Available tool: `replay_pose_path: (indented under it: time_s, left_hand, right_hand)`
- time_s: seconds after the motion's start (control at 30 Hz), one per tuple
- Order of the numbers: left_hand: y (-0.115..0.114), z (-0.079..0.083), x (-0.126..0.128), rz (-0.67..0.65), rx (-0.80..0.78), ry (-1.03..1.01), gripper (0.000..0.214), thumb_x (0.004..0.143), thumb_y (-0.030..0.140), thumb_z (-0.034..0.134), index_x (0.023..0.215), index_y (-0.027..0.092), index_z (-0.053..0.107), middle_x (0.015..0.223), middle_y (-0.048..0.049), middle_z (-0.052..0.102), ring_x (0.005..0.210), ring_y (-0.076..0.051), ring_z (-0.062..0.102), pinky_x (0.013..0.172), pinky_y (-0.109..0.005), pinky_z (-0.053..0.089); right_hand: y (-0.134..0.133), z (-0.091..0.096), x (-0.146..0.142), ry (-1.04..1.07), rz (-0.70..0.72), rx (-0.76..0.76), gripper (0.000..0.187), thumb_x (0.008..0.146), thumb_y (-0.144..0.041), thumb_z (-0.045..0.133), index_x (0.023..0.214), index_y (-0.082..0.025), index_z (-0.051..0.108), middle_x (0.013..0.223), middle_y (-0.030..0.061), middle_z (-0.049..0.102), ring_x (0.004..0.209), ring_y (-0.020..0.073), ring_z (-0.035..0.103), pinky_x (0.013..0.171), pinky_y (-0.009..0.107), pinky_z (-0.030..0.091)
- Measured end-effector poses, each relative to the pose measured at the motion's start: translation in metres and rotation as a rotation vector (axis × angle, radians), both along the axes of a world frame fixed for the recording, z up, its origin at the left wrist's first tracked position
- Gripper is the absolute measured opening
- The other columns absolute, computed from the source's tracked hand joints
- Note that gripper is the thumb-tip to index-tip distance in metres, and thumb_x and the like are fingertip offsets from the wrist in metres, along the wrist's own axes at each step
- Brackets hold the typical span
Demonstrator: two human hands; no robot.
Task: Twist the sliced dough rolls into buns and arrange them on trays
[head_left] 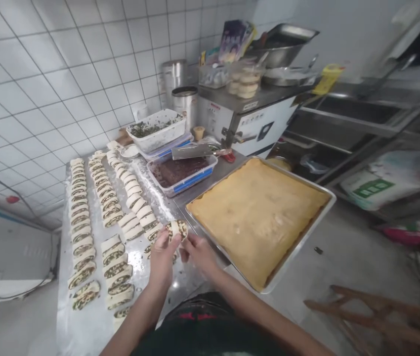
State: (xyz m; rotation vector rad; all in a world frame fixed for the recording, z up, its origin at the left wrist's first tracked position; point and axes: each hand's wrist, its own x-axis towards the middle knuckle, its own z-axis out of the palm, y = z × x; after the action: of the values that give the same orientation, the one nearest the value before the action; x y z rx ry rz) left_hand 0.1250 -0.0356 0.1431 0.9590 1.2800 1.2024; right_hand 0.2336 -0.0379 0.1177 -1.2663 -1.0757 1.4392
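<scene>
Left grip (162, 251) pinches a dough slice (177, 229), right grip (199, 253) angled inward, hold unclear.

Held roll (175, 228): cream band, green flecks
Laid-out rolls (81, 228): cream and green stripes
Sheet (260, 212): golden tan, browner edges
Paste (182, 172): dark reddish-brown
Wall (60, 74): white, dark grid lines
Bench (65, 319): grey

Left hand (163, 253) holds a filled dough roll (178, 228) above the metal table (139, 258), right hand (200, 253) close beside it; cut rolls (81, 228) lie in rows.
</scene>
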Motion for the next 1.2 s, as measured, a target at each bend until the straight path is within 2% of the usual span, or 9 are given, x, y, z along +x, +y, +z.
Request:
replay_pose_path:
  time_s: [0.17,0.3,0.4,0.47,0.6,0.7,0.9,1.07,1.2]
  left_hand:
    - [0.014,-0.022,-0.020,-0.064,0.268,0.354,0.014,0.078,0.029,0.055,0.076,0.017,0.062,0.116,-0.0082,0.054,0.109,-0.021,0.048,0.093,-0.034,0.037]
    - [0.027,-0.030,-0.033,-0.356,0.578,0.540,0.019,0.084,0.017,0.042,0.074,0.017,0.059,0.131,-0.0087,0.040,0.112,-0.020,0.046,0.093,-0.035,0.040]
    - [0.036,-0.037,-0.032,-0.623,0.646,0.644,0.018,0.083,0.016,0.043,0.087,0.018,0.060,0.137,-0.0089,0.032,0.118,-0.022,0.041,0.095,-0.036,0.040]
    - [0.042,-0.046,-0.023,-0.724,0.627,0.661,0.017,0.082,0.019,0.046,0.091,0.020,0.060,0.134,-0.0089,0.037,0.120,-0.023,0.041,0.096,-0.037,0.040]
    - [0.057,-0.072,0.014,-0.513,0.382,0.504,0.015,0.078,0.023,0.053,0.092,0.019,0.054,0.116,-0.0099,0.053,0.104,-0.021,0.054,0.090,-0.039,0.045]
    - [0.073,-0.094,0.052,-0.380,0.179,0.271,0.044,0.072,0.024,0.061,0.110,0.019,0.040,0.112,-0.0111,0.052,0.092,-0.018,0.059,0.081,-0.036,0.050]
    - [0.105,-0.134,0.100,-0.530,0.154,0.303,0.062,0.070,0.022,0.061,0.125,0.020,0.033,0.127,-0.0128,0.040,0.102,-0.020,0.054,0.090,-0.041,0.044]
    - [0.108,-0.141,0.091,-0.485,0.099,0.366,0.053,0.074,0.023,0.055,0.123,0.021,0.035,0.125,-0.0120,0.042,0.097,-0.019,0.056,0.086,-0.040,0.046]
    - [0.098,-0.124,0.048,-0.403,0.043,0.375,0.040,0.078,0.027,0.051,0.117,0.022,0.043,0.119,-0.0101,0.049,0.093,-0.018,0.058,0.080,-0.036,0.048]
  right_hand:
    - [-0.009,0.007,-0.014,0.429,-0.049,-0.320,0.031,0.072,-0.044,0.062,0.071,-0.014,0.055,0.054,-0.0017,0.056,0.039,0.0071,0.047,0.040,0.019,0.035]
    - [-0.004,0.007,0.004,0.691,-0.042,-0.434,0.029,0.073,-0.040,0.063,0.084,-0.013,0.059,0.071,0.0034,0.062,0.057,0.0094,0.057,0.050,0.019,0.043]
    - [0.002,-0.003,0.020,0.726,-0.081,-0.430,0.031,0.074,-0.042,0.063,0.086,-0.013,0.061,0.072,0.0036,0.062,0.061,0.0105,0.058,0.052,0.020,0.045]
    - [0.006,-0.012,0.030,0.669,-0.135,-0.417,0.028,0.073,-0.039,0.065,0.084,-0.014,0.062,0.068,0.0021,0.061,0.057,0.0095,0.055,0.051,0.019,0.044]
    - [0.022,-0.034,0.057,0.518,-0.181,-0.361,0.026,0.072,-0.034,0.067,0.090,-0.016,0.062,0.080,0.0031,0.063,0.064,0.0103,0.056,0.053,0.019,0.045]
    - [0.049,-0.053,0.092,0.430,-0.121,-0.325,0.034,0.067,-0.032,0.071,0.096,-0.017,0.061,0.093,0.0055,0.063,0.077,0.0139,0.059,0.062,0.022,0.048]
    - [0.136,-0.099,0.174,0.184,0.126,-0.302,0.046,0.054,-0.030,0.076,0.095,-0.015,0.061,0.092,0.0071,0.065,0.077,0.0162,0.060,0.064,0.025,0.048]
    - [0.191,-0.136,0.188,0.022,0.466,-0.304,0.044,0.053,-0.028,0.073,0.093,-0.013,0.064,0.084,0.0060,0.067,0.070,0.0162,0.061,0.057,0.023,0.047]
    - [0.200,-0.154,0.168,-0.222,0.274,-0.212,0.034,0.048,-0.012,0.067,0.082,-0.015,0.067,0.071,0.0015,0.066,0.063,0.0145,0.059,0.056,0.022,0.046]
